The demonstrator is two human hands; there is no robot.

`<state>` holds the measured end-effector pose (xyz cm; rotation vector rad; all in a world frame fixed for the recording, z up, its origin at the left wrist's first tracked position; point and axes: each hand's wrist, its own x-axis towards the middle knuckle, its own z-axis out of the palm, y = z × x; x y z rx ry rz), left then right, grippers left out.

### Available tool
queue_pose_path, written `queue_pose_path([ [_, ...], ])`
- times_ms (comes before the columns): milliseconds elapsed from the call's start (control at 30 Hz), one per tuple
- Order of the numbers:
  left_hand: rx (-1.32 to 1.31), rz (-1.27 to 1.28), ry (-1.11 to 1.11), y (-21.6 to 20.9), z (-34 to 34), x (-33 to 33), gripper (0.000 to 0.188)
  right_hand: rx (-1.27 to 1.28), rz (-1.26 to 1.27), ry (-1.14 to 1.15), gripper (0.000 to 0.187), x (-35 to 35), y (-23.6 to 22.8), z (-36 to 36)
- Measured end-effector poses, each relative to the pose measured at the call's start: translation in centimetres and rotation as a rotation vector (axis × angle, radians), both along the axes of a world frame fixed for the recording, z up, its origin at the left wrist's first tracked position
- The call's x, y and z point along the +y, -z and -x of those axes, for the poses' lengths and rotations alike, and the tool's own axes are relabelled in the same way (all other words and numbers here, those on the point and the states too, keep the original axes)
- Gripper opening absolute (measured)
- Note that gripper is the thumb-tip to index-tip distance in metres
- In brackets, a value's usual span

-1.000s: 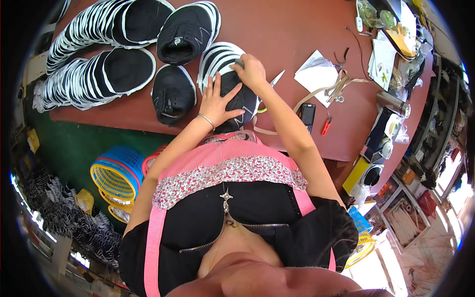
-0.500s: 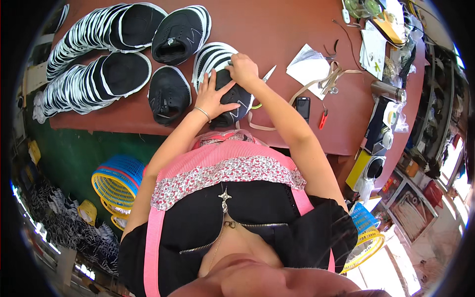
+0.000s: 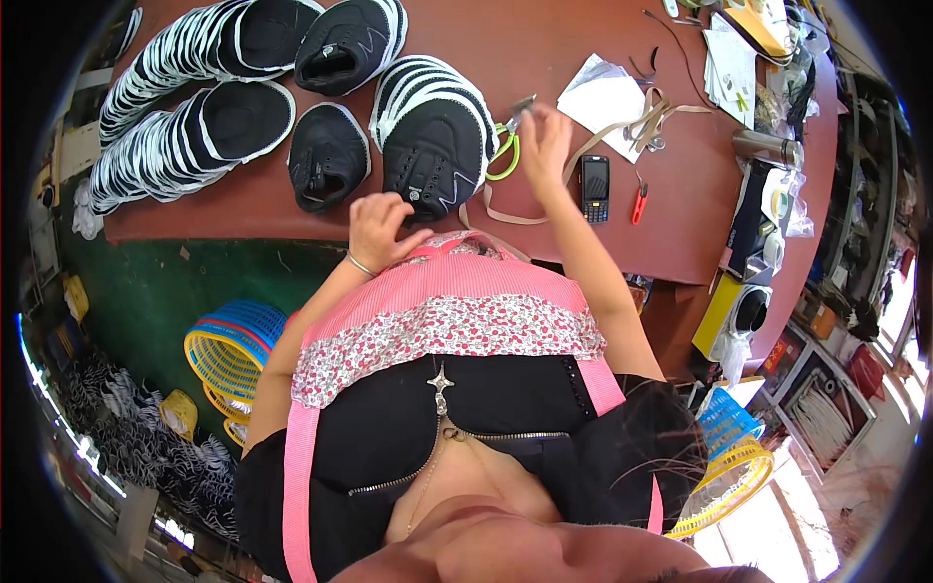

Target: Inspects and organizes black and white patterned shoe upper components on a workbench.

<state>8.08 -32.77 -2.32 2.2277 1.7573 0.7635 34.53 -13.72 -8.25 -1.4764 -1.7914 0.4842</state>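
Observation:
A black shoe [image 3: 432,155] lies on top of a stack of white-edged shoe parts on the red-brown table [image 3: 544,49]. My left hand [image 3: 379,228] rests curled on its near end, gripping the edge. My right hand [image 3: 544,144] is lifted just right of the shoe, and its fingertips meet the metal blades of green-handled scissors [image 3: 505,151]. The hand is blurred, so its grip on the scissors is unclear.
More black shoes [image 3: 328,155] and fanned stacks of white-edged soles [image 3: 165,146] cover the table's left. A black handheld device [image 3: 594,185], red snips [image 3: 637,204], a tan strap [image 3: 593,146] and paper [image 3: 607,97] lie to the right. Blue and yellow baskets [image 3: 233,345] stand on the floor.
My right hand has come off the black shoe and moved right to the scissors. My left hand slid down to the shoe's near end. The view shifted.

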Motion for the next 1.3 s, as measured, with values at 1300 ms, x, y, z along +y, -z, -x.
queue_pose_path([
  [1300,-1.111,0.534,-0.215,2.7,2.2,10.4,0.048,1.114,0.911,0.012,0.012,-5.8,-2.0,1.9],
])
